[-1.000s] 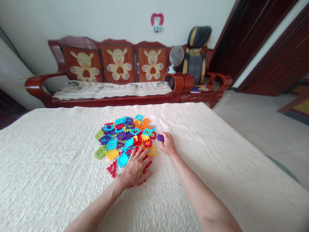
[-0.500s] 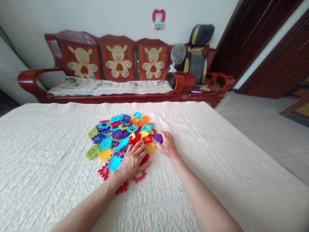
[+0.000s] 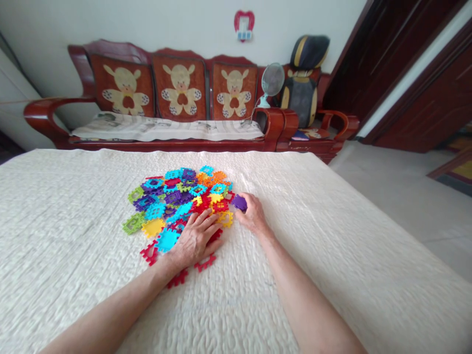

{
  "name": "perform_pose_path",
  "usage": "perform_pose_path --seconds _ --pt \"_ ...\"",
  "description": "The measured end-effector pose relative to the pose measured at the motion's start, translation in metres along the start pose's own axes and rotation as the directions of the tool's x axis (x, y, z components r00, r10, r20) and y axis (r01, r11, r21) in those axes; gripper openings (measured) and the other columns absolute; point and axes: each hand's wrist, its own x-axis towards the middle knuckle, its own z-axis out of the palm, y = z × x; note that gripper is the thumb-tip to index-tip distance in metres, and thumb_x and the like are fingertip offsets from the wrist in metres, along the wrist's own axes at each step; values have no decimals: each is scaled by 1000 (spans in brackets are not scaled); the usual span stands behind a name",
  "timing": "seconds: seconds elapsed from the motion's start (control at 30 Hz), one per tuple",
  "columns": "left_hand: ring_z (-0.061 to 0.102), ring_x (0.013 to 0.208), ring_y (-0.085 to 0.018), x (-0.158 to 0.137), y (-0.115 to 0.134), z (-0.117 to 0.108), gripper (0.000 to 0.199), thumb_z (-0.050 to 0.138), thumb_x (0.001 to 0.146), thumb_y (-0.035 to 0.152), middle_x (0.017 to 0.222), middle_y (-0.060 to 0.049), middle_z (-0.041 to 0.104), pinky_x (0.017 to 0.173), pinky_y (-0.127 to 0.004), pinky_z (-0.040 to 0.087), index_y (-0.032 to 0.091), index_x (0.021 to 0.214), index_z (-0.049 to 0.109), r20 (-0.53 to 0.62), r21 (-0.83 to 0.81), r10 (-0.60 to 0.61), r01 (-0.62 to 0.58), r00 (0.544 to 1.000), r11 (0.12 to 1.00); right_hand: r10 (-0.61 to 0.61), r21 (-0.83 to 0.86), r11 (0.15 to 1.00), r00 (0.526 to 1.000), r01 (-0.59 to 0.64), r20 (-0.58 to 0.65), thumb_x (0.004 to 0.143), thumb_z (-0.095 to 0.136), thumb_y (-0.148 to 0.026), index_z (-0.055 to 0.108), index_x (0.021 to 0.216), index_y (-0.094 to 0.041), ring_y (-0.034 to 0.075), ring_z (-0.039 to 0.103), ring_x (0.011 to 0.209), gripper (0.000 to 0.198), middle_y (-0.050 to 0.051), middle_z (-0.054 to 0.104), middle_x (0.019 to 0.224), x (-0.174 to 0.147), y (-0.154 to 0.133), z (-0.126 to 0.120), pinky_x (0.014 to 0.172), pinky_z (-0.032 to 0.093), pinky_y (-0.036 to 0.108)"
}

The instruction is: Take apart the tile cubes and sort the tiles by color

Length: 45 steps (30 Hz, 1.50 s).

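Note:
A loose pile of plastic interlocking tiles [image 3: 167,239], with notched edges and several colours, lies on the cream quilted cover [image 3: 236,305]. My left hand [image 3: 195,238] rests flat on the near right part of the pile, its fingers stretched out and covering some red tiles [image 3: 205,263]. Just right of the pile, my right hand [image 3: 252,215] grips a purple tile [image 3: 240,202] between thumb and fingers, low over the cover. A yellow tile [image 3: 225,219] lies between the two hands.
Beyond the table's far edge stands a wooden sofa [image 3: 177,146] with bear-patterned cushions [image 3: 182,93]. A small fan [image 3: 273,80] is beside its right arm. A chair with a dark massage cushion [image 3: 300,98] stands further right, near a dark door [image 3: 424,108].
The view has shifted slightly, so the pile and both hands appear a little higher and further left. My right hand still holds the purple tile; my left hand still lies on the pile.

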Motion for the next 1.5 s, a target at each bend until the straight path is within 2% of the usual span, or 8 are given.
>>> perform_pose_path --seconds 0.3,0.5,0.7,0.83,1.0,1.13,1.27,1.5 --pt "48 136 -36 -1 0 2 38 53 95 40 139 -11 62 105 -57 41 24 127 66 -7 0 8 -8 1000 1000 92 -100 991 996 -92 -6 68 63 -25 63 116 -18 30 61 102 49 13 65 111 0 -5 -3 95 49 45" --pt "46 137 -37 -2 -1 6 39 52 95 41 140 -12 61 104 -59 41 22 127 65 -25 12 16 -16 1000 1000 114 154 982 992 -105 -49 68 58 -23 63 115 -20 27 61 108 48 10 65 115 1 4 -5 100 47 43" --pt "48 136 -35 -1 1 2 38 51 96 39 139 -11 62 105 -58 41 22 126 65 -21 3 10 -10 1000 1000 427 444 836 891 -323 -154 75 57 -37 59 118 -21 23 63 102 46 8 69 115 7 18 -8 94 51 41" --pt "47 137 -36 -1 2 2 38 52 95 39 140 -11 61 105 -59 41 22 127 65 -6 -4 3 -3 1000 1000 142 339 929 989 -150 47 73 61 -33 59 120 -23 25 61 114 48 7 67 122 6 9 -13 103 47 43" --pt "46 137 -37 -1 1 2 39 52 95 39 140 -10 61 106 -60 40 23 128 64 5 -5 -4 4 1000 1000 -70 130 991 977 44 203 64 62 -23 49 136 -20 30 52 127 73 13 55 139 4 4 -22 109 41 48" --pt "47 137 -37 -1 1 2 38 51 96 40 140 -11 61 104 -60 41 22 126 65 3 8 0 0 1000 1000 -15 -30 999 965 23 263 61 60 -21 50 137 -18 30 57 117 76 13 61 128 4 12 -24 105 43 49" --pt "48 136 -36 -1 1 2 37 53 95 39 139 -11 62 105 -58 41 22 125 66 -27 11 11 -11 1000 1000 24 4 1000 973 -25 231 62 59 -21 60 123 -18 26 62 105 61 11 66 114 5 20 -26 98 48 43" --pt "50 134 -35 -2 0 4 35 52 96 39 139 -10 63 103 -56 42 22 123 66 -50 44 26 -23 998 999 361 130 924 932 -360 17 83 45 -39 69 95 -21 21 67 80 32 4 72 80 11 28 -40 76 51 32"
